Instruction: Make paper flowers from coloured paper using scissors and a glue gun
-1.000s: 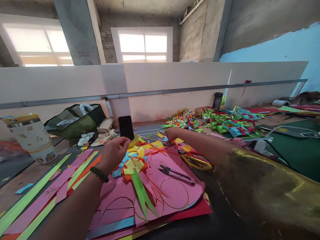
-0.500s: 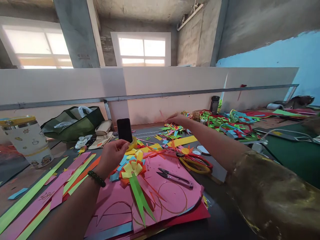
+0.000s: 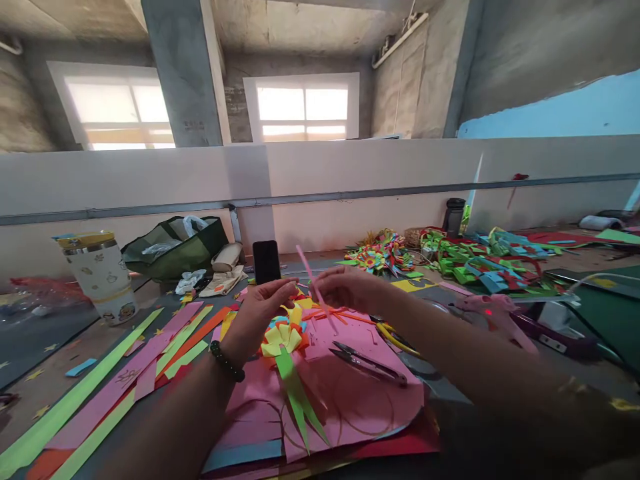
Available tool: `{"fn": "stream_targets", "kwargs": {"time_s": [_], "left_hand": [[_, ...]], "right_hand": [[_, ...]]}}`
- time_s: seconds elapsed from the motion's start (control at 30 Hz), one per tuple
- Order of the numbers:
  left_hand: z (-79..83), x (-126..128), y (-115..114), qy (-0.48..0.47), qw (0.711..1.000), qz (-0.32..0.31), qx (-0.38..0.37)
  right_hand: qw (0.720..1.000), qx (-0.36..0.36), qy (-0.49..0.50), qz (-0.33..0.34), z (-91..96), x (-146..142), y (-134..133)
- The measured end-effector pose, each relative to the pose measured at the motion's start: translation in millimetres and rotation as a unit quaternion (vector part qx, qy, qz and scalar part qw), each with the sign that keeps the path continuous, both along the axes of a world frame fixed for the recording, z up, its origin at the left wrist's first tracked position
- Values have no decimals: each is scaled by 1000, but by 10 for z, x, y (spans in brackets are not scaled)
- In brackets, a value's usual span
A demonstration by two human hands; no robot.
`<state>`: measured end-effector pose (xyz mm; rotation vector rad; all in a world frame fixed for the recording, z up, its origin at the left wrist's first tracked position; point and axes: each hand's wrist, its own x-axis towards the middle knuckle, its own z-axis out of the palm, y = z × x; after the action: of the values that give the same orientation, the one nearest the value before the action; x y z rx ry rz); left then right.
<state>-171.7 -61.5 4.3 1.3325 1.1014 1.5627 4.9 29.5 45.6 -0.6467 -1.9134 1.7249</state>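
My left hand (image 3: 265, 300), a dark bead bracelet at its wrist, is closed in a pinch above the paper flower; what sits between its fingertips I cannot make out. Facing it, my right hand (image 3: 347, 288) has its fingers curled around a thin pink paper strip (image 3: 305, 261) that stands up at a slant. Below both hands lies a yellow, orange and blue paper flower (image 3: 283, 339) with green tails (image 3: 295, 393). It rests on pink paper sheets (image 3: 370, 413) marked with drawn curves. Small thread snips (image 3: 370, 363) lie on the sheets to the right.
Behind my hands a phone (image 3: 267, 262) stands upright. Long paper strips (image 3: 120, 373), a tumbler (image 3: 103, 280) and a green bag (image 3: 175, 257) are at left. Scissors with yellow handles (image 3: 395, 339), a pink glue gun (image 3: 487, 305) and finished paper flowers (image 3: 377, 252) are at right.
My right hand has come back from the far pile of flowers to beside my left hand, with a pink strip now in it. The view has swung slightly left.
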Motion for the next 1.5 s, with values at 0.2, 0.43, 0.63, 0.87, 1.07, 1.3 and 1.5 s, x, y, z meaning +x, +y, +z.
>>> {"fn": "stream_targets", "kwargs": {"time_s": [0.2, 0.43, 0.63, 0.87, 1.07, 1.3, 1.5], "left_hand": [[2, 83, -22, -63, 997, -45, -17], [-71, 98, 26, -163, 985, -38, -41], [-43, 183, -18, -208, 973, -82, -52], [24, 193, -45, -275, 953, -106, -71], [12, 127, -27, -285, 954, -73, -49], [-12, 169, -69, -170, 978, -95, -73], [2, 165, -89, -75, 992, -50, -83]], "right_hand": [[998, 56, -17, 29, -213, -100, -233], [835, 545, 48, -66, -348, 14, -282], [702, 696, 141, -54, -423, -41, -383], [946, 244, 194, -84, -347, -40, -327], [986, 50, 148, -56, -368, -61, -296], [984, 33, 154, -79, -370, -62, -244], [987, 61, 132, -72, -419, -61, -201]]}}
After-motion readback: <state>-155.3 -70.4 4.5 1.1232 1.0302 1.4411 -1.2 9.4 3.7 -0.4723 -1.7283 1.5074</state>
